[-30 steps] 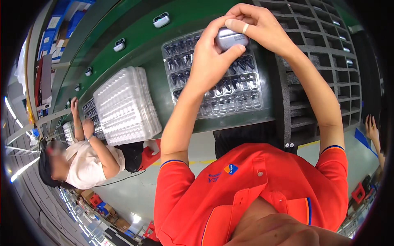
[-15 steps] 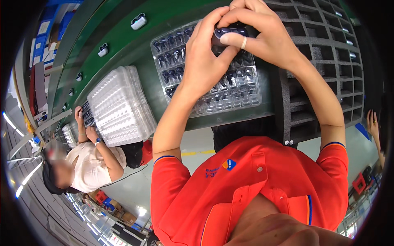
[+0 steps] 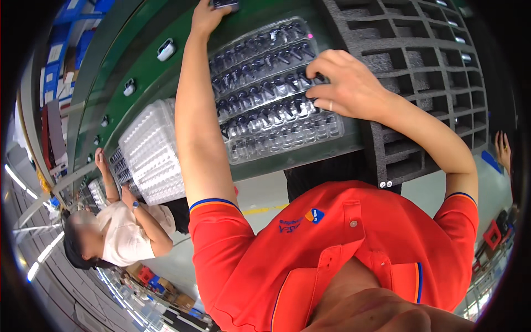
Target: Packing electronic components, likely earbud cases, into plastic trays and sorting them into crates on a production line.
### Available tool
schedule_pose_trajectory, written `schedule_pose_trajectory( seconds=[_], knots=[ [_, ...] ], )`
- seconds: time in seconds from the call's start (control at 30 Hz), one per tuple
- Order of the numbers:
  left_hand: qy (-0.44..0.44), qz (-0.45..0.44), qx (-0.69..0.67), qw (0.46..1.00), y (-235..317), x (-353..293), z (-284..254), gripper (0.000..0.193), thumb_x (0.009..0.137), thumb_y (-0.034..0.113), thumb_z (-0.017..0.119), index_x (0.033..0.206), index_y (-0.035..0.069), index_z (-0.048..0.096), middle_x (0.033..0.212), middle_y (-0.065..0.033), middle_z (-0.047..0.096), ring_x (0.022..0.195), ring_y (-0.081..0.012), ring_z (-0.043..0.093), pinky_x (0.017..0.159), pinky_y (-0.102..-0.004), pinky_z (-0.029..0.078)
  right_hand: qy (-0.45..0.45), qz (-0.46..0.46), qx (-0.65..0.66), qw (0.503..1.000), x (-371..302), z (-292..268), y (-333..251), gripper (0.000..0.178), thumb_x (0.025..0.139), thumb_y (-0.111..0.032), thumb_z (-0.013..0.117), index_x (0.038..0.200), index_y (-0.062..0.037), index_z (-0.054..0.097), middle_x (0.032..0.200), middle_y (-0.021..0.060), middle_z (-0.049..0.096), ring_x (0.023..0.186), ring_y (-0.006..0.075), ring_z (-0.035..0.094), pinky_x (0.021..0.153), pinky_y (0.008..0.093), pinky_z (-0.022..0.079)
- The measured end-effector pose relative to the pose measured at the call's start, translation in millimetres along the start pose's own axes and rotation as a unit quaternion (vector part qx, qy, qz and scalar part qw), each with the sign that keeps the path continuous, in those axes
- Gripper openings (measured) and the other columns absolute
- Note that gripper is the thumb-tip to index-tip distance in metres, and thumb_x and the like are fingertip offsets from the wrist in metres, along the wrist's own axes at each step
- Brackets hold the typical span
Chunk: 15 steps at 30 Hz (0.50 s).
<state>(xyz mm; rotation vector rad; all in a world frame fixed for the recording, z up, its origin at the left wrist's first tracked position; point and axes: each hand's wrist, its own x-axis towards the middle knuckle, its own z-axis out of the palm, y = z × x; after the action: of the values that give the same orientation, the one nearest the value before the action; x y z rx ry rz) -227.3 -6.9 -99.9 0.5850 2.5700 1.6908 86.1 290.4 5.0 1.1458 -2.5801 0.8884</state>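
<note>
Left hand (image 3: pixel 207 19): ours, clamped on the dark case (image 3: pixel 225 5), beyond the tray's (image 3: pixel 276 143) far-left corner.
Right hand (image 3: pixel 345 83): nearer the earbuds (image 3: pixel 267 89), at the tray's right edge; we cannot tell whether it pinches one.
Earbud rows: leftward of our right fingertips, stems slanting near-right.

A red short-sleeved polo shirt (image 3: pixel 254 288) has blue-and-orange trim (image 3: pixel 418 282) on its sleeves (image 3: pixel 221 235) and collar (image 3: pixel 301 285). A small blue-and-orange emblem (image 3: pixel 315 215) with blue lettering (image 3: pixel 290 225) sits left of a pale round button (image 3: pixel 353 224). A narrow pale band (image 3: pixel 331 105) circles one finger of the right hand (image 3: pixel 351 86).
</note>
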Motion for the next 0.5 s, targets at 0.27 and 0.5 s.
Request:
schedule_pose_trajectory(
  seconds=[0.27,0.5],
  knots=[
    [0.075,-0.049,0.524,0.847,62.0,-18.6,26.9,0.066,0.081,0.041,0.073,0.141,0.020,0.055,0.145,-0.0254,0.044,0.133,-0.0424,0.043,0.107,-0.0517,0.040,0.090,-0.006,-0.006,0.996,-21.9,-1.8,10.6,0.035,0.068,-0.023,0.080,0.099,-0.0143,0.065,0.105,0.0050,0.057,0.103,0.0261,0.057,0.090,0.0406,0.047],
    [-0.173,0.235,0.089,0.952,305.3,-24.2,251.7,0.026,0.089,0.024,0.067,0.111,0.010,0.073,0.104,-0.0113,0.074,0.097,-0.0231,0.072,0.088,-0.0323,0.054,0.190,0.398,-0.255,0.860,-179.7,-213.5,123.1,0.018,0.092,-0.019,0.062,0.105,-0.0078,0.066,0.099,0.0130,0.068,0.096,0.0291,0.067,0.080,0.0396,0.053]
  ],
)
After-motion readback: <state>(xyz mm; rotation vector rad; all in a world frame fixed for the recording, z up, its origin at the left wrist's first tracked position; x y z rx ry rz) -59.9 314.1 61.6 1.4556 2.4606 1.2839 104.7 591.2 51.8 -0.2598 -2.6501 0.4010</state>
